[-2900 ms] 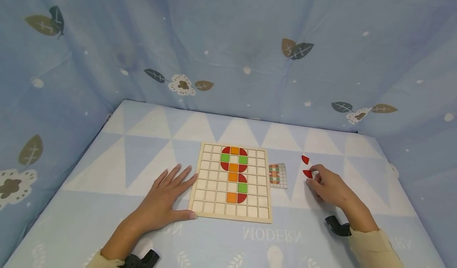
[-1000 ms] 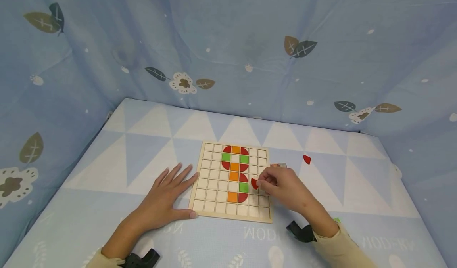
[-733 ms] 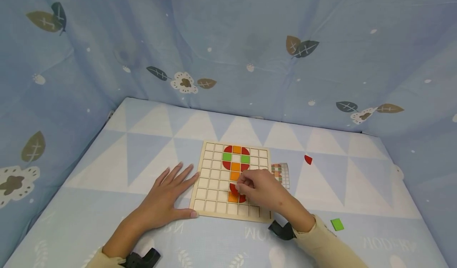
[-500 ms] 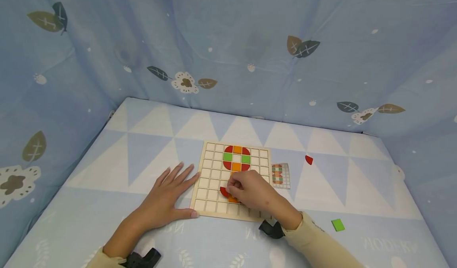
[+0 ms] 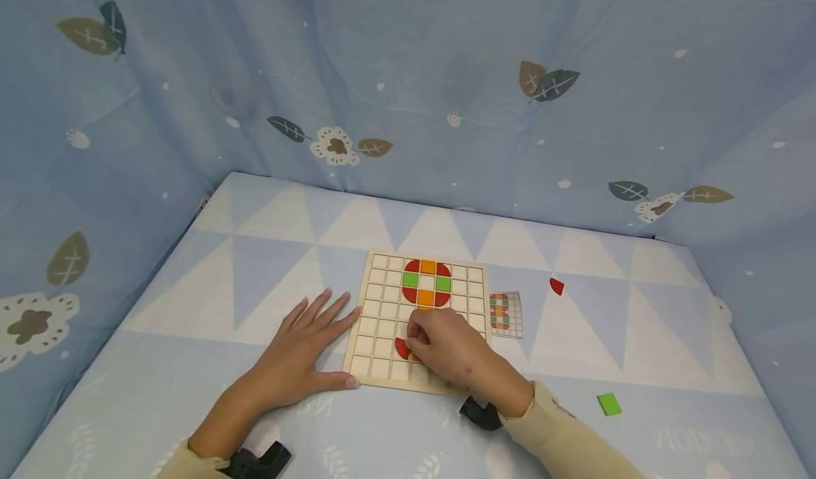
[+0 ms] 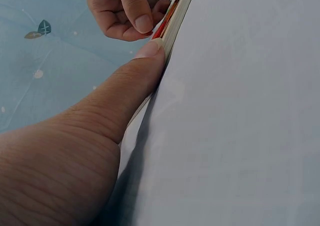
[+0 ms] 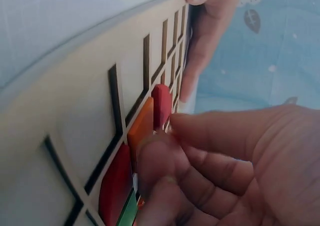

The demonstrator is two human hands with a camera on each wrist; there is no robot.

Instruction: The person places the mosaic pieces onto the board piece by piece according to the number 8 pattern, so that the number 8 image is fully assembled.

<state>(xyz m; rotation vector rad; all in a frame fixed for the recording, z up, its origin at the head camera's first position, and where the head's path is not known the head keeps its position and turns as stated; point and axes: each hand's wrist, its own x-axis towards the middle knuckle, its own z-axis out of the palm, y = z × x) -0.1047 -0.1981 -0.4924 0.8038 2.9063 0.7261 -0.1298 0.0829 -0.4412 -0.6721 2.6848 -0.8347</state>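
Observation:
A wooden grid board [image 5: 475, 305] lies on the table with red quarter-round, orange and green square tiles set in its cells. My left hand [image 5: 296, 355] rests spread at the board's left side, index fingertip and thumb against its edge; the thumb [image 6: 115, 98] shows large in the left wrist view. Over the lower middle of the board, my right hand [image 5: 446, 344] pinches a red quarter-round tile [image 5: 401, 348] at a cell just left of an orange tile [image 7: 142, 126]. The right hand covers several tiles in the lower part.
A small printed pattern card [image 5: 506, 314] lies against the board's right edge. Farther right are a loose red quarter-round tile [image 5: 557, 286] and a loose green square tile [image 5: 609, 404]. A patterned blue curtain [image 5: 408, 75] hangs behind the table.
My right hand picked up one of two loose red tiles on the right and carried it left onto the board's lower part. The left hand has stayed in place.

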